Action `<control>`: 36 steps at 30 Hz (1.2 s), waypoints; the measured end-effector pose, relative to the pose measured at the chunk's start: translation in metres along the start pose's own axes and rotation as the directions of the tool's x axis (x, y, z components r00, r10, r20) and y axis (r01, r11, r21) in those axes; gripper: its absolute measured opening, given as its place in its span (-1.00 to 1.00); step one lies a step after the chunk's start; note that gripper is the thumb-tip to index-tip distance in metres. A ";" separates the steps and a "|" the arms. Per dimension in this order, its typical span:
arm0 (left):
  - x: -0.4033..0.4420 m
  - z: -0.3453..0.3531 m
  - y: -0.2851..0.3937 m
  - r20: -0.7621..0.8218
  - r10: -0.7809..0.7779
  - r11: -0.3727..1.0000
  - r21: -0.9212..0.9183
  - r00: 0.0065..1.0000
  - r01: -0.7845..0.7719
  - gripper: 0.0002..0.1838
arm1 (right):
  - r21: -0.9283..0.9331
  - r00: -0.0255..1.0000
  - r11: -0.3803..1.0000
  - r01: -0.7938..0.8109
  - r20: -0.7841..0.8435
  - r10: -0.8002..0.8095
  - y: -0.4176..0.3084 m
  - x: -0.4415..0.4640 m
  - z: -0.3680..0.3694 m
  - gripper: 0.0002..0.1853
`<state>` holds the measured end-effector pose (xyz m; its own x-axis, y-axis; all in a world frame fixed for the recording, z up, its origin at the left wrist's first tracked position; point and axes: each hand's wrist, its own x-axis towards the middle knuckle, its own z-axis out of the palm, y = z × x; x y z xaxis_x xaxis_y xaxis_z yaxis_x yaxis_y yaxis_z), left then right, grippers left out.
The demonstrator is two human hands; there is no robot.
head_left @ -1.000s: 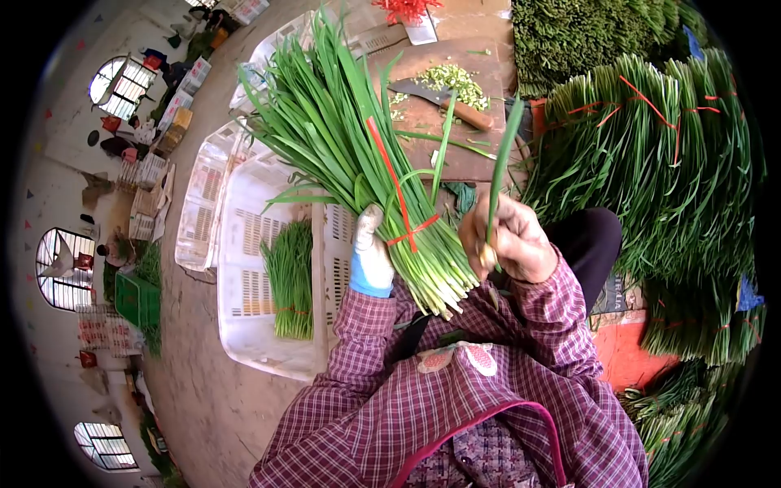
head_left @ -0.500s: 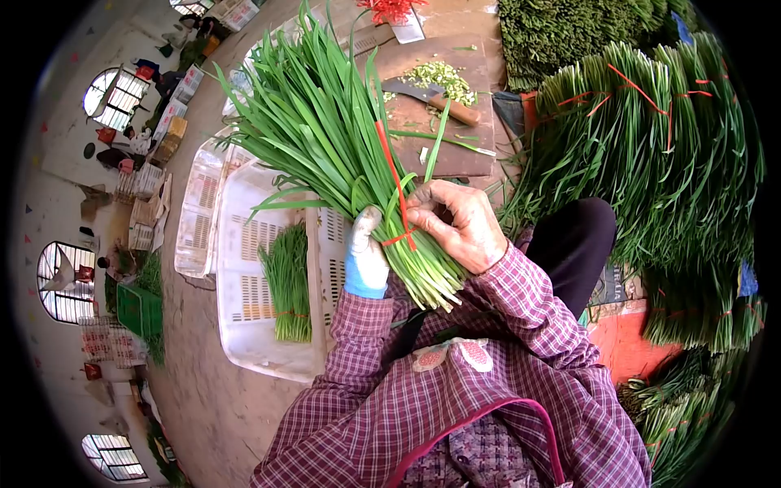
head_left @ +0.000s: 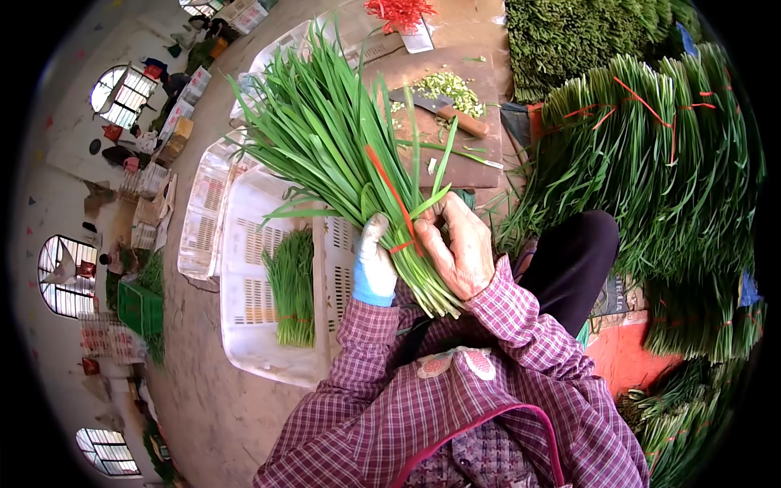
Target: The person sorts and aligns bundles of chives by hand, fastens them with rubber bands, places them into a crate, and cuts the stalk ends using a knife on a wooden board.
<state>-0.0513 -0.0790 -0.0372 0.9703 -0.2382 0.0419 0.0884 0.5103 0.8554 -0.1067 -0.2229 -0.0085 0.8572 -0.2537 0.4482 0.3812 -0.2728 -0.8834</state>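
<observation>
Green leaves above, pale stems below: bunch (head_left: 350, 154) in the air before the lap, tilted, tops pointing away and to the left. Left hand (head_left: 374, 256), in white and blue glove, wrapped round the lower part with thumb across the front; fingers mostly hidden behind, but seemingly clamped on the bunch. Right hand (head_left: 464, 244), bare, at the other side, beside the red tie (head_left: 382, 175); thumb and forefinger close together, but cannot tell whether pinched on a leaf, on the tie or on nothing. Just above the fingertips, a blurred leaf (head_left: 413, 146) along the bunch.

Main risk, as judged from this: loosening of the tie, by a pull on its long end or on a leaf caught under it. Also possible: bruising of soft stems by too strong squeezing from the left, or sliding out of inner stems by too weak squeezing. On the board (head_left: 468, 172), beyond the right hand, a knife (head_left: 464, 120); with careless wide reaching, some danger of cutting.
</observation>
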 end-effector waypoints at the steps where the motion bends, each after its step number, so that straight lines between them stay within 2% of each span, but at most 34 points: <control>1: 0.000 0.006 0.003 -0.016 -0.002 1.000 0.024 1.000 0.002 -0.45 | -0.021 0.999 1.000 0.009 -0.033 -0.009 0.001 -0.002 0.002 -0.86; 4: 0.002 -0.001 -0.002 0.010 -0.010 0.999 -0.039 1.000 0.011 -0.44 | -0.049 0.999 0.999 -0.005 -0.046 0.003 0.004 -0.007 0.006 -0.87; 5: 0.002 -0.004 -0.003 0.038 -0.037 0.997 -0.061 0.999 0.039 -0.43 | 0.204 0.994 0.973 -0.106 -0.006 0.109 0.012 -0.009 0.009 -0.86; 6: 0.004 -0.006 -0.001 0.039 -0.033 0.997 -0.062 0.999 0.036 -0.43 | 0.437 0.977 0.875 -0.209 0.061 0.202 0.013 -0.007 0.009 -0.85; 7: 0.004 -0.009 0.000 0.059 -0.069 0.995 -0.062 0.996 0.073 -0.43 | 0.588 0.950 0.747 -0.311 0.169 0.262 0.006 -0.006 0.000 -0.82; 8: 0.004 -0.012 0.000 0.078 -0.107 0.992 -0.059 0.991 0.112 -0.43 | 0.720 0.934 0.595 -0.357 0.267 0.237 0.012 -0.005 -0.003 -0.82; 10: 0.003 -0.019 -0.006 0.020 -0.105 0.994 -0.011 0.994 0.105 -0.44 | 0.814 0.942 0.477 -0.330 0.316 0.113 0.020 -0.001 -0.017 -0.77; 11: 0.002 -0.025 -0.009 -0.013 -0.051 0.998 0.042 0.999 0.052 -0.46 | 0.814 0.942 0.477 -0.330 0.316 0.114 0.026 0.001 -0.027 -0.77; 13: 0.003 -0.052 -0.025 -0.048 0.008 0.995 0.096 0.999 -0.004 -0.48 | 0.669 0.914 0.630 -0.394 0.212 0.346 0.040 0.006 -0.045 -0.62; 14: 0.010 -0.079 -0.045 -0.077 -0.007 0.999 0.035 0.997 0.010 -0.44 | 0.584 0.885 0.686 -0.435 0.135 0.446 0.043 0.009 -0.049 -0.54; 15: 0.016 -0.096 -0.059 -0.101 -0.024 0.999 -0.026 0.995 0.022 -0.39 | 0.367 0.892 0.822 -0.435 0.053 0.449 0.042 0.013 -0.051 -0.51; 16: 0.018 -0.101 -0.063 -0.095 -0.024 0.999 -0.027 0.995 0.021 -0.39 | 0.249 0.962 0.936 -0.248 -0.052 0.269 0.046 0.013 -0.046 -0.54; 18: 0.020 -0.110 -0.067 -0.067 0.055 0.994 0.102 0.996 -0.048 -0.40 | 0.325 0.951 0.913 -0.248 -0.101 0.294 0.030 0.010 -0.041 -0.57; 19: 0.018 -0.101 -0.043 -0.126 0.215 0.934 0.316 0.968 -0.167 -0.50 | 0.257 0.959 0.949 -0.180 -0.168 0.227 0.018 0.013 -0.040 -0.66; 20: 0.014 -0.085 -0.028 -0.117 0.213 0.934 0.317 0.970 -0.166 -0.50 | 0.259 0.958 0.949 -0.178 -0.176 0.227 0.008 0.017 -0.040 -0.66; 22: 0.007 -0.057 -0.005 -0.125 0.099 0.959 0.276 0.987 -0.062 -0.52 | 0.007 0.950 0.996 0.093 -0.301 -0.086 -0.011 0.028 -0.045 -0.73; 23: 0.003 -0.054 0.002 -0.016 0.127 0.963 0.243 0.992 -0.119 -0.55 | 0.026 0.937 0.981 0.194 -0.301 -0.177 -0.023 0.035 -0.047 -0.76; 24: 0.008 -0.061 0.009 -0.070 0.060 0.978 0.203 0.996 -0.045 -0.50 | -0.072 0.922 0.960 0.272 -0.266 -0.282 -0.030 0.040 -0.050 -0.79; 25: 0.007 -0.059 0.021 -0.036 0.057 0.967 0.252 0.998 -0.046 -0.48 | -0.083 0.912 0.942 0.325 -0.235 -0.335 -0.041 0.047 -0.051 -0.80; 26: 0.005 -0.055 0.031 -0.004 0.052 0.952 0.301 0.999 -0.049 -0.46 | -0.092 0.900 0.922 0.376 -0.203 -0.387 -0.049 0.053 -0.050 -0.81; 27: 0.003 -0.055 0.035 -0.068 0.020 0.944 0.331 0.998 0.004 -0.43 | -0.126 0.895 0.910 0.394 -0.170 -0.411 -0.052 0.060 -0.049 -0.83; 28: -0.001 -0.055 0.043 -0.055 -0.008 0.936 0.350 0.998 0.027 -0.39 | -0.158 0.890 0.896 0.415 -0.135 -0.435 -0.053 0.066 -0.048 -0.85; 30: -0.011 -0.049 0.056 -0.031 0.013 0.910 0.415 0.999 0.002 -0.33 | -0.169 0.897 0.904 0.393 -0.147 -0.418 -0.045 0.075 -0.045 -0.90; 33: -0.019 -0.046 0.067 -0.036 0.024 0.885 0.466 0.999 -0.004 -0.29 | -0.277 0.956 0.923 0.266 -0.046 -0.290 -0.036 0.080 -0.045 -0.88; 36: -0.019 -0.056 0.067 -0.045 0.004 0.880 0.475 0.999 0.018 -0.38 | -0.361 0.950 0.885 0.294 0.013 -0.311 -0.034 0.078 -0.047 -0.89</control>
<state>-0.0513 0.0063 -0.0094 0.9798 -0.1986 0.0217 -0.0117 0.0516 0.9986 -0.0687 -0.2768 0.0629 0.7005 -0.1445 0.6989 0.4644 -0.6513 -0.6002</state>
